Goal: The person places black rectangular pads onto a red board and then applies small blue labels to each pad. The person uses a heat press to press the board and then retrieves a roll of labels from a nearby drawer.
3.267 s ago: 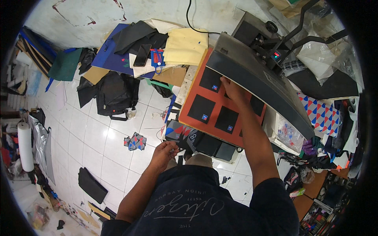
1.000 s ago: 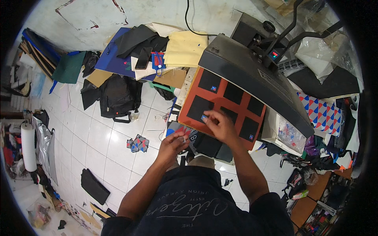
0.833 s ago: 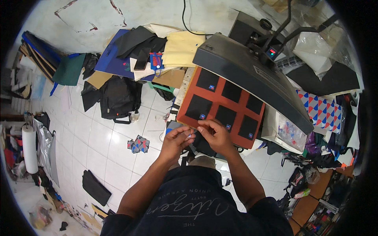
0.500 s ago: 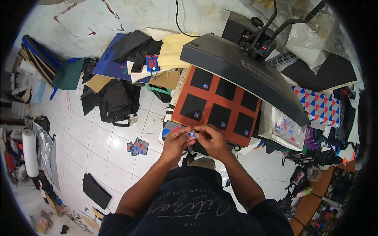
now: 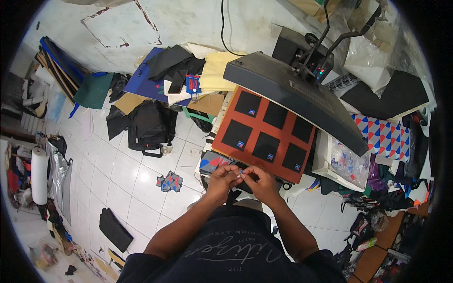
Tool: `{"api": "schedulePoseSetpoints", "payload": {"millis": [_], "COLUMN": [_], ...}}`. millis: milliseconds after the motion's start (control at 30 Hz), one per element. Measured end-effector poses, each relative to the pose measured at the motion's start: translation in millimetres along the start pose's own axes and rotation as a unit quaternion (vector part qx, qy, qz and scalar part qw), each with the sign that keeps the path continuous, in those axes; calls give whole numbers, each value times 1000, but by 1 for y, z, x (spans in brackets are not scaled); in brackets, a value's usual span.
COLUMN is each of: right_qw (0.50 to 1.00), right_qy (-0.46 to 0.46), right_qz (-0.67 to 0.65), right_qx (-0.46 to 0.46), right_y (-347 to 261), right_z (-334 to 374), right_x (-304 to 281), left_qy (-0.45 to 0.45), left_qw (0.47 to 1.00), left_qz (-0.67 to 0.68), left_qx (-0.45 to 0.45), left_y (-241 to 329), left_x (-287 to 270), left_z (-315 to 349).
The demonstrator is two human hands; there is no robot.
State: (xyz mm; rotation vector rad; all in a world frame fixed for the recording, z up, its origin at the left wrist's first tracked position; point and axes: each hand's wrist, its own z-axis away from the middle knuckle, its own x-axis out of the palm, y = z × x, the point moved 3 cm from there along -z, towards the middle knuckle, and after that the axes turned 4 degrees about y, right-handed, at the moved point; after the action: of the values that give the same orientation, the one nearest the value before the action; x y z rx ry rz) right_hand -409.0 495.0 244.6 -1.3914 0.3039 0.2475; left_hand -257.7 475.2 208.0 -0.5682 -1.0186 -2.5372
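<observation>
Fingertips of my left hand (image 5: 222, 182) and right hand (image 5: 260, 184) meet in a pinch over a tiny blue-and-white label (image 5: 241, 172). Fingers cover most of it. Just beyond them lies the orange-red pad (image 5: 281, 160) of a heat press, with several black fabric squares (image 5: 237, 133) laid in two rows. A small blue-and-red label (image 5: 270, 156) shows at the lower right corner of some squares; two squares at the back show none. The press's dark upper plate (image 5: 292, 96) is raised and swung over the pad's far side. Close to my left hand is a grey, red and blue patterned piece (image 5: 214, 162).
Patterned pieces (image 5: 170, 181) lie on the tiled floor at left, near a black backpack (image 5: 150, 125) and a folded black cloth (image 5: 115, 229). Right of the press stands a box holding a clear plastic bag (image 5: 347, 162). A phone (image 5: 178, 81) rests among fabrics at the back.
The view has shifted, so the scene sits slightly lower and to the right. The label's printed face, plain before, is now mostly covered by my fingers. Both hands stay together before the pad.
</observation>
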Motion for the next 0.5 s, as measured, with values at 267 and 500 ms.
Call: {"api": "schedulePoseSetpoints", "payload": {"millis": [267, 500], "right_qw": [999, 997], "right_qy": [34, 3], "right_qz": [25, -34], "right_qx": [-10, 62], "right_y": [11, 20], "right_z": [5, 4], "right_x": [-4, -7], "left_qy": [-8, -1], "left_qw": [999, 998], "left_qz": [-47, -68], "left_qx": [-5, -12], "left_y": [-7, -11], "left_x": [2, 8], "left_z": [5, 6]}}
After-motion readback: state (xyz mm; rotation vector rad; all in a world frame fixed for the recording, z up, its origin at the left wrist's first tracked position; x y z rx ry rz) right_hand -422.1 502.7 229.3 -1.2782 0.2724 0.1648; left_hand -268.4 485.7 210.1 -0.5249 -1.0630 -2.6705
